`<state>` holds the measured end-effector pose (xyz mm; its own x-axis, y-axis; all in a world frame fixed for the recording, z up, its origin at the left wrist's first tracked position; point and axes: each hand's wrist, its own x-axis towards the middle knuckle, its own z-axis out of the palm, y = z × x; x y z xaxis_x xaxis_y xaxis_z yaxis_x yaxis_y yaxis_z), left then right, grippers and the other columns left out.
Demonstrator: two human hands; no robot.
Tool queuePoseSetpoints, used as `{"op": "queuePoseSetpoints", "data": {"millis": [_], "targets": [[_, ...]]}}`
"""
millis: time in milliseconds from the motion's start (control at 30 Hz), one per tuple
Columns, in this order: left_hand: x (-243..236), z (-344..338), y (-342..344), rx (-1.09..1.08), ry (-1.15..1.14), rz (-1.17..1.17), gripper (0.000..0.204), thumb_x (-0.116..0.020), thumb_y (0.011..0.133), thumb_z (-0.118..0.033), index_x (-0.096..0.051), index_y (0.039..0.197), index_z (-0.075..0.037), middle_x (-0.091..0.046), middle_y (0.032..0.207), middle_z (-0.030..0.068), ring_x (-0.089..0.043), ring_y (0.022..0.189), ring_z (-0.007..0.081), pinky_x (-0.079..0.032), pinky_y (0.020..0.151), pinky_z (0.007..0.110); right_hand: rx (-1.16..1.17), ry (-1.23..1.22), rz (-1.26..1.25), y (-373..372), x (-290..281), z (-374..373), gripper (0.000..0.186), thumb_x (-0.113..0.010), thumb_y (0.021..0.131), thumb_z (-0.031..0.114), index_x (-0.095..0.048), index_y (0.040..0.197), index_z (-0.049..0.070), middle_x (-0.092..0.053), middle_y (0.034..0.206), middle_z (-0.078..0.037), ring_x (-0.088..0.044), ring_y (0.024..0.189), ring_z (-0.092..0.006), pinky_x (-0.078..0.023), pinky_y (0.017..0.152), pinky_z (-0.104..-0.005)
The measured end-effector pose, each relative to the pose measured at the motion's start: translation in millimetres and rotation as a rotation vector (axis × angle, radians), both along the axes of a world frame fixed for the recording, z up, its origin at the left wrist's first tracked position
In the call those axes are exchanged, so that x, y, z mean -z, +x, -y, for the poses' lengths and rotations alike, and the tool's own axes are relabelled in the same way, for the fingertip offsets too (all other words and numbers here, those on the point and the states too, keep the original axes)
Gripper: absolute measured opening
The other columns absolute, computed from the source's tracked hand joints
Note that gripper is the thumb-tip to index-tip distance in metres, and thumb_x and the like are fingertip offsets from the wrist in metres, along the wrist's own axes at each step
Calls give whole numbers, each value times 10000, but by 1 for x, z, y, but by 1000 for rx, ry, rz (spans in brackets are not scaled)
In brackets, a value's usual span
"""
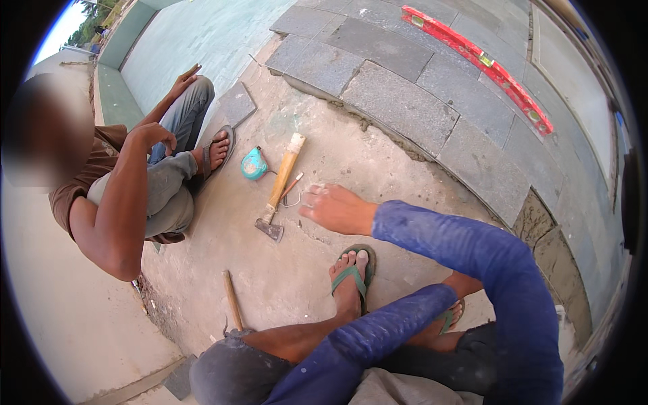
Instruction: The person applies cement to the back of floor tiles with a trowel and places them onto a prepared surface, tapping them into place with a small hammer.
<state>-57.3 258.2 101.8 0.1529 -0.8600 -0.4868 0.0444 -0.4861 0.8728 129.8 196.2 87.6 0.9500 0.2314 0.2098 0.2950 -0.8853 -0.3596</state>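
My right hand (334, 208), in a blue sleeve, reaches over the concrete ground with fingers loosely bent and apart, just right of a hammer with a yellow wooden handle (285, 175) and dark metal head (268, 229). A pencil (293, 182) and a thin loop of cord lie beside the handle; a teal tape measure (254, 164) lies to its left. My left hand (464, 283) is crossed under my right forearm, its fingers hidden. My sandalled foot (347, 287) is below them. Another wooden handle (233, 297) lies by my knee.
A co-worker (121, 196) squats at left, hands by the knees. Grey stone tiles (398, 115) on mortar cover the right side, with a red spirit level (445, 44) on them. A loose tile (235, 102) lies near the co-worker's foot; a pale green tiled basin (175, 37) is behind.
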Motion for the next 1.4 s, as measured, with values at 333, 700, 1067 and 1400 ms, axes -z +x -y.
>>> {"op": "queuePoseSetpoints", "data": {"millis": [333, 700, 1067, 1400], "targets": [[41, -84, 83, -390, 330, 206, 641, -617, 916, -360, -427, 1432, -31, -447, 1441, 239, -352, 1400, 383, -236, 1159, 528, -126, -344, -4, 161, 141, -102, 226, -632, 834, 239, -782, 956, 122, -707, 1074, -51, -571, 1145, -278, -373, 1008, -459], [50, 28, 49, -196, 44, 498, 737, -682, 880, -340, -375, 1464, -13, -407, 1452, 285, -308, 1421, 416, -257, 1155, 519, 256, 614, -11, -82, -44, 45, 370, -638, 779, 87, -431, 1038, -75, -601, 604, -185, -660, 580, -387, -487, 508, -505], [47, 214, -9, 315, -176, 1066, 997, -747, 811, -447, -251, 1533, 30, -212, 1571, 318, -104, 1475, 519, -134, 1184, 598, 1493, 1054, 392, -406, -171, 131, 416, -540, 1024, 268, -496, 1358, 23, -600, 1048, -28, -569, 929, -100, -469, 835, -269], [74, 230, -1, 412, 17, 1074, 1105, -757, 749, -544, -217, 1571, -40, -113, 1635, 243, -41, 1492, 505, -73, 1146, 703, 1906, 1191, 316, -497, -147, 21, 579, -669, 940, 142, -387, 1440, 67, -593, 1269, -88, -602, 1120, -183, -536, 901, -380]]}}
